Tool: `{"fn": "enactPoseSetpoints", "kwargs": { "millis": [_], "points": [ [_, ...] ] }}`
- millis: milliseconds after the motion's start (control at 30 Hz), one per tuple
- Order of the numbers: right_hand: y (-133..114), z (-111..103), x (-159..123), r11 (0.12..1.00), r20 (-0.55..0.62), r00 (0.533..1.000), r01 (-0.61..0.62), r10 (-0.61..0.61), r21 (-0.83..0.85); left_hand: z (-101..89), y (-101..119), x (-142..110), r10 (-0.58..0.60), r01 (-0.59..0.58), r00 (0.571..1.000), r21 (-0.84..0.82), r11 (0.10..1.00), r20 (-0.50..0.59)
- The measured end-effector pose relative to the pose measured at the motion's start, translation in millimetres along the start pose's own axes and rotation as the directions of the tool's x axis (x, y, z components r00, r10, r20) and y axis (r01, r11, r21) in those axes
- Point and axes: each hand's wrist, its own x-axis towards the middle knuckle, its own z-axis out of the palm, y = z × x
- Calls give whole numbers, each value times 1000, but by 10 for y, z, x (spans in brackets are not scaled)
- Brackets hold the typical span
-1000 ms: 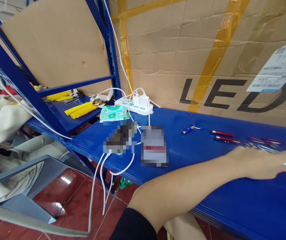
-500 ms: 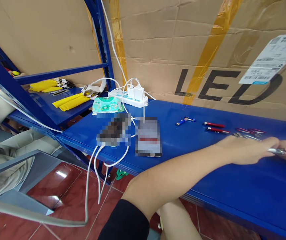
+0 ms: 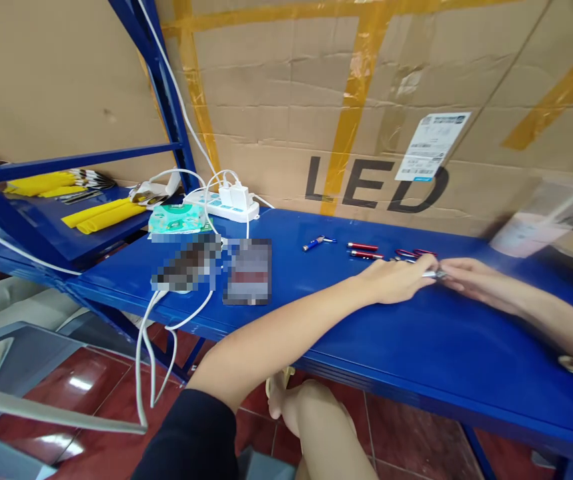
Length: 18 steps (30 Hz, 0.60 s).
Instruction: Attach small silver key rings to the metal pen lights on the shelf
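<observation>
My left hand (image 3: 395,279) is closed around a slim silver pen (image 3: 430,274) above the blue shelf. At the pen's right end, the fingers of my right hand (image 3: 463,272) are pinched together on its tip; small details there are blurred. Just behind my left hand lie some thin red pieces (image 3: 415,253), partly covered by it. To their left are two red pens, an upper red pen (image 3: 363,247) and a lower red pen (image 3: 366,255). Farther left lies a blue pen (image 3: 315,244) with a piece sticking out at an angle.
A blurred-out phone (image 3: 247,272) lies on the blue shelf (image 3: 416,353). White cables run to a power strip (image 3: 233,207) beside a green wipes packet (image 3: 179,219). Yellow sleeves (image 3: 103,215) lie at left. A pinkish cup with a straw (image 3: 529,233) stands right, before a large carton (image 3: 276,133).
The view has swung right, so my right forearm and the cup now show. Both hands stay together on the silver pen.
</observation>
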Motion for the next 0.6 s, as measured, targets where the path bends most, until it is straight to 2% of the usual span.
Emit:
{"fn": "enactPoseSetpoints", "kwargs": {
  "millis": [133, 300, 467, 600],
  "points": [
    [-100, 31, -39, 981, 106, 993, -63, 44, 185, 8, 35, -16, -49, 46, 997, -39, 998, -53],
    [-97, -16, -23, 982, 180, 984, -32, -2, 189, -2, 66, -9, -52, 35, 994, -166, 985, -95],
    [-59, -14, -12, 961, 117, 991, 25, -60, 276, -7, 62, 0, -113, 75, 980, -222, 972, -162],
    [-50, 1, -13, 951, 49, 992, 93, -113, 294, -40, 83, -14, -158, 127, 976, -196, 972, -152]
  ]
}}
